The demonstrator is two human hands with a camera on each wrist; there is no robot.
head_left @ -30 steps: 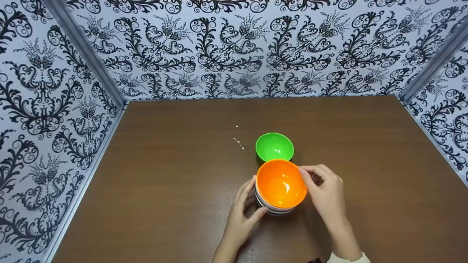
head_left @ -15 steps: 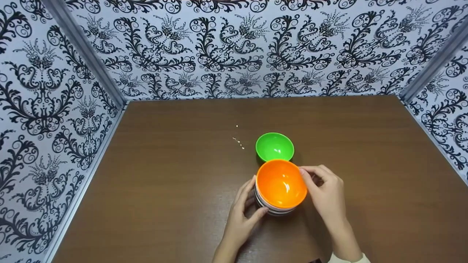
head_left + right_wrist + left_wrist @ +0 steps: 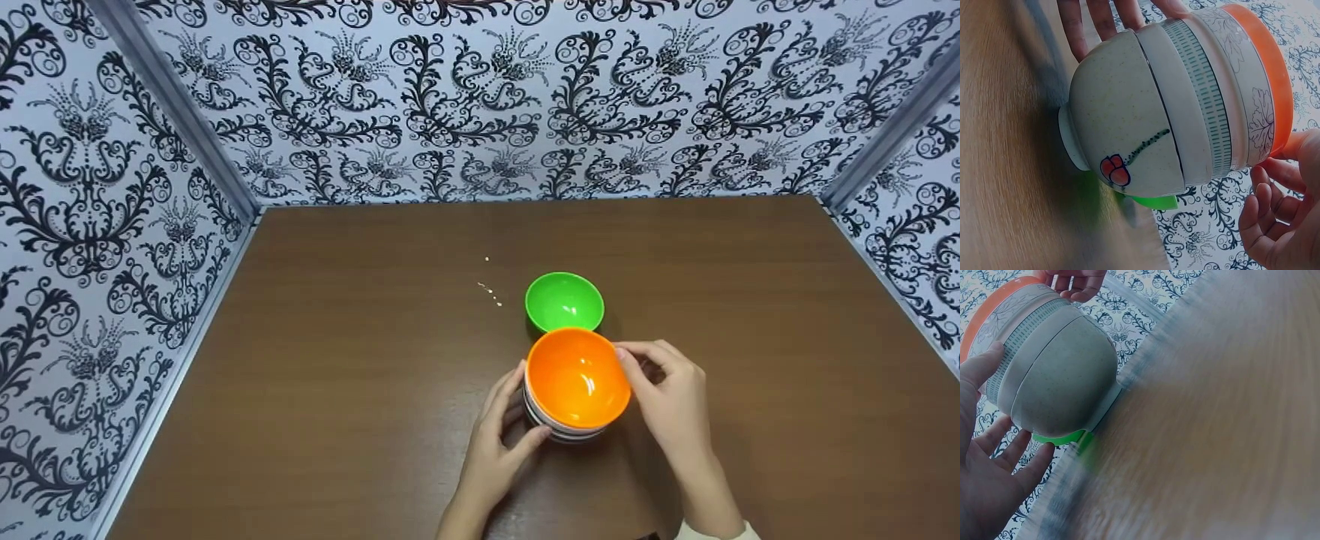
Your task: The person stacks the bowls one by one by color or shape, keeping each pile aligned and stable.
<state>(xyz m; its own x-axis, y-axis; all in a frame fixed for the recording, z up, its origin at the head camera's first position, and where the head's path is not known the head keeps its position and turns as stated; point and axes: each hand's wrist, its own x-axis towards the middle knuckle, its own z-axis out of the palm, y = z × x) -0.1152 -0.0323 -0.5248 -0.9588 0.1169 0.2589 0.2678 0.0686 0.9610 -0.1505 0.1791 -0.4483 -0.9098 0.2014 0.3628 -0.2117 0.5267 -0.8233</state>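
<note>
In the head view an orange bowl [image 3: 574,379] tops a stack of nested ceramic bowls [image 3: 1123,112]. The right wrist view shows the lowest, a speckled cream bowl with a red flower; above it come bowls with green dashes and grey leaves. My left hand [image 3: 491,442] holds the stack's left side, thumb in front and fingers behind. At the upper right, my right hand [image 3: 671,397] pinches the orange bowl's rim between thumb and forefinger, its other fingers loosely curled. Just behind the stack is a green bowl [image 3: 561,300], its near edge hidden by the orange one.
A brown wooden table [image 3: 337,360] carries everything. Small white specks [image 3: 490,291] lie left of the green bowl. Panels with black scroll-patterned paper [image 3: 480,105] enclose the back and sides. A small dark object [image 3: 648,536] shows at the bottom edge.
</note>
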